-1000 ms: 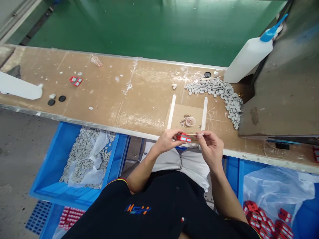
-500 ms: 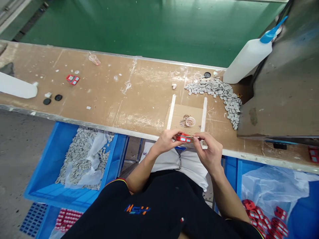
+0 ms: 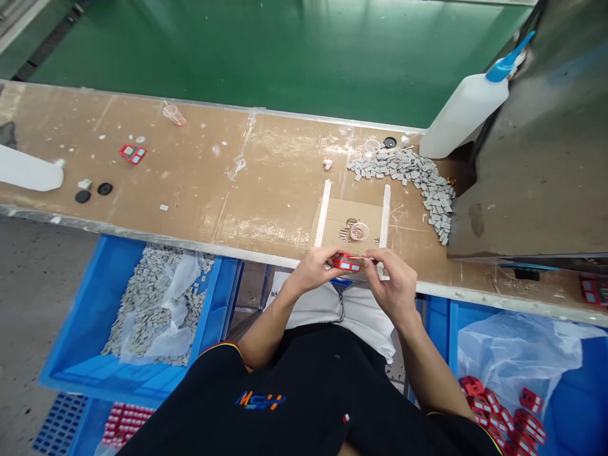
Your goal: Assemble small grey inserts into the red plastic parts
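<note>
Your left hand [image 3: 311, 271] is clamped on the left end of a red piece [image 3: 348, 263] with pale rectangles along its side, thumb and fingers closing on it. That piece sits in front of you, at the desk's [image 3: 266, 209] near edge, between your two hands. Your left forearm slants up and inward from your side, elbow bent and out.

Your right hand [image 3: 393, 282] pinches a thin stick [image 3: 357, 257] between thumb and fingertips, its other fingers curled. The right forearm rises more steeply, leaning in toward the left. The stick runs almost level over the red piece's top; whether its tip touches is too small to tell. Your hands are close, with the piece and stick bridging the gap.

Just beyond them, a small clear cup [image 3: 360, 232] stands on a cardboard sheet [image 3: 354, 210] between two white tape strips [image 3: 323, 212]. Further right, grey tiles [image 3: 413, 168] lie heaped from near the desk's far edge toward a metal housing [image 3: 532, 164].
</note>
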Demonstrator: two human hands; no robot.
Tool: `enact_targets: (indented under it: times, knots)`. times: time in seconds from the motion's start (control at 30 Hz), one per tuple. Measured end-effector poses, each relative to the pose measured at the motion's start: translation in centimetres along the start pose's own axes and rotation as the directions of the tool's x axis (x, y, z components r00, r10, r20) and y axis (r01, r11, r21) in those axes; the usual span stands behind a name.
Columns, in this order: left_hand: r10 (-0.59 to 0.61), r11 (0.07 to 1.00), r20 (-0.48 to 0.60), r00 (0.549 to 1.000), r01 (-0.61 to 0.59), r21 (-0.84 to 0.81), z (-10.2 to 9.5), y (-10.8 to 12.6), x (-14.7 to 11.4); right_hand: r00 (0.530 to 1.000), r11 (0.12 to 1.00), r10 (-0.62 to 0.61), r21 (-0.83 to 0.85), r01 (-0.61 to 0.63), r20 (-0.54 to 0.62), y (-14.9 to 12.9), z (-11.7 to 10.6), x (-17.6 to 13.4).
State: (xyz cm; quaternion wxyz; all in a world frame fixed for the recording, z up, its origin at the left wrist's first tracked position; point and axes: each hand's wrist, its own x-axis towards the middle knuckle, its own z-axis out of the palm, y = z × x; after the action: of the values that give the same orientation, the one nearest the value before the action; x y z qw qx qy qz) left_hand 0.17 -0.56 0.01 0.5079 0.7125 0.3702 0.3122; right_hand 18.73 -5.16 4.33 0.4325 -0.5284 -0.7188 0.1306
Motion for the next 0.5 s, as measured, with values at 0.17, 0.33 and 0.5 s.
enact_targets:
  times: [0.17, 0.33, 0.5]
  knots:
    - [0.008, 1.000, -0.017, 1.000, -0.008, -0.024, 0.1, -0.4, -0.1, 0.984, 0.986, 0.134, 0.111, -0.122, -0.113, 0.9, -0.4, 0.2]
    - [0.033, 0.999, -0.028, 0.999, -0.034, -0.034, 0.1, -0.6, -0.1, 0.967, 0.979, 0.182, 0.127, -0.161, -0.177, 2.9, 0.5, 1.7]
    - [0.028, 0.999, -0.025, 0.999, -0.029, -0.037, 0.0, -0.3, -0.2, 0.991, 0.993, 0.117, 0.039, -0.115, -0.070, 3.4, 1.7, 2.4]
